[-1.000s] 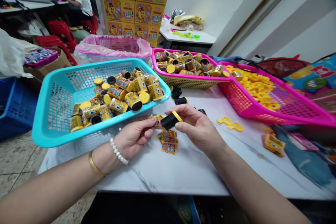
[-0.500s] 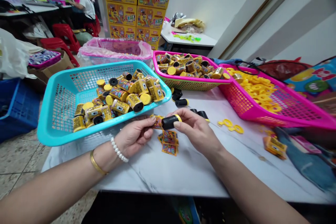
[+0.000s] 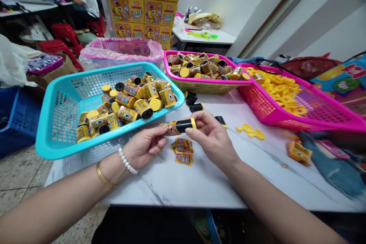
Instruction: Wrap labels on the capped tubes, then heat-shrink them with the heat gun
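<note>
My left hand [image 3: 145, 145] pinches the left end of a printed orange label sleeve [image 3: 171, 127] between thumb and fingers. My right hand [image 3: 214, 139] grips a black cylinder [image 3: 184, 125] by its yellow-capped end. The cylinder's left end meets the sleeve and appears partly inside it. Just below, a small pile of flat printed sleeves [image 3: 183, 151] lies on the white marbled table [image 3: 206, 187]. Loose black cylinders [image 3: 196, 107] rest beyond my right hand. Left of them, a turquoise basket [image 3: 45, 131] holds many labelled cylinders [image 3: 126, 99].
A pink basket [image 3: 206, 82] of labelled cylinders stands behind; another pink basket [image 3: 264, 112] at right holds yellow ring pieces [image 3: 286, 87]. Two yellow rings [image 3: 251, 131] and an orange bundle [image 3: 299, 153] lie on the table. Yellow cartons [image 3: 158, 11] are stacked behind; a person [image 3: 85, 0] sits far left.
The black cylinder has turned level and come into line with the sleeve, its end now at the sleeve's opening. The view has shifted slightly.
</note>
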Demonstrator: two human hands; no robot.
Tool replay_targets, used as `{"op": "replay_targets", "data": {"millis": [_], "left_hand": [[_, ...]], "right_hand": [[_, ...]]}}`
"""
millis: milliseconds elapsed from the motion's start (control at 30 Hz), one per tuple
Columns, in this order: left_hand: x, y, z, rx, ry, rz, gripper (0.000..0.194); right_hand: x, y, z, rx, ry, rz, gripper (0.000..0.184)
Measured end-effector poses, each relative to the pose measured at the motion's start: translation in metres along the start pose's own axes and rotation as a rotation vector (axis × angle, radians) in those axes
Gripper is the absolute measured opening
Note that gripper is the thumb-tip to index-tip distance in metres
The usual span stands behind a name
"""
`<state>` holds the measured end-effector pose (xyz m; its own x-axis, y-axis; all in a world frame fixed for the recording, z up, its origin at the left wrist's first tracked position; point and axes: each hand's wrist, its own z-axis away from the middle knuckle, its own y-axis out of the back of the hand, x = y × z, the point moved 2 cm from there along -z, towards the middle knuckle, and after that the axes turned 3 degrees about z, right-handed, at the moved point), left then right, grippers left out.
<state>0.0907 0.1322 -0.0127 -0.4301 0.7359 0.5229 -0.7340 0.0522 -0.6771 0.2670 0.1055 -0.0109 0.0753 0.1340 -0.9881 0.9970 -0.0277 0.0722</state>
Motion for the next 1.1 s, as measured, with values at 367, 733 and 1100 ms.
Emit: {"op": "replay_targets", "data": {"millis": [367, 733, 1100], "left_hand": [[-0.001, 0.002, -0.001, 0.016, 0.028, -0.073, 0.017], [-0.002, 0.008, 0.003, -0.136, -0.256, -0.392, 0.043], [-0.002, 0.009, -0.002, -0.159, -0.159, -0.436, 0.041]], "right_hand": [[-0.002, -0.004, 0.004, 0.023, 0.006, 0.141, 0.034], [-0.003, -0.001, 0.003, -0.076, 0.080, 0.091, 0.038], [-0.006, -0.002, 0.004, -0.161, 0.322, 0.342, 0.020]]}}
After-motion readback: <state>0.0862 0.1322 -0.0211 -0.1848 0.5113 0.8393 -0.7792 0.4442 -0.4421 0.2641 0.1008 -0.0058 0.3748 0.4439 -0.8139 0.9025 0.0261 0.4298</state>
